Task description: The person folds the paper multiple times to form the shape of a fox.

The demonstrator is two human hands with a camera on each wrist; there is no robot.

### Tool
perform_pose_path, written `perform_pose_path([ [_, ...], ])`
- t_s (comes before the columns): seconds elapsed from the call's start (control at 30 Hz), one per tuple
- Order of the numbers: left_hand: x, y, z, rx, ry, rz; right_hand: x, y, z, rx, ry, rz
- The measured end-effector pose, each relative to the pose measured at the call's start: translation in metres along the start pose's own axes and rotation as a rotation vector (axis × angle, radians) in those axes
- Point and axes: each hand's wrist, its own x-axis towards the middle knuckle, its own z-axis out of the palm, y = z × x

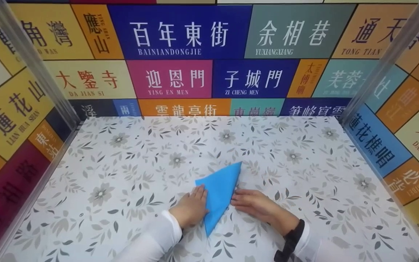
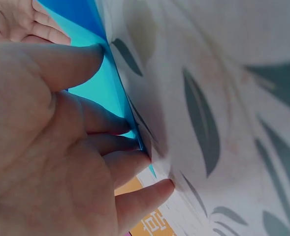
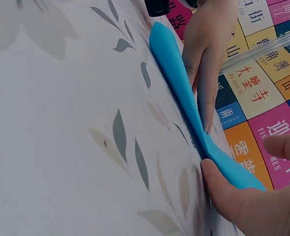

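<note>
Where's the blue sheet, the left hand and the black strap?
Blue sheet (image 1: 219,193): head view, middle of its face.
Left hand (image 1: 190,206): head view, back of it.
Black strap (image 1: 294,234): head view, its band.

From my remote station I record a flat tabletop (image 1: 140,163), white with grey leaves and flowers. Block-patterned walls stand behind (image 1: 178,78), left (image 1: 13,120) and right (image 1: 402,134), multicoloured, bearing Chinese characters and romanised lettering. Clear strips (image 1: 40,69) run up both rear corners. Lighting: fairly even.
</note>
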Motion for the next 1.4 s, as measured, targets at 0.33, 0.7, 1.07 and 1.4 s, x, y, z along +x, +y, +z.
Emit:
perform_pose_path([
  [0.33,0.001,0.001,-0.001,0.014,-0.010,-0.009,0.031,0.006,0.022,-0.108,0.231,-0.052],
  [0.7,0.001,0.002,0.000,0.050,-0.008,-0.008,0.046,0.019,0.051,-0.182,0.441,-0.125],
  [1.07,0.001,0.000,0.002,-0.010,0.083,0.020,0.047,0.024,0.046,-0.173,0.530,-0.080],
  [1.4,0.008,-0.008,-0.012,-0.224,0.323,0.077,0.040,-0.008,0.026,-0.131,0.553,-0.105],
])
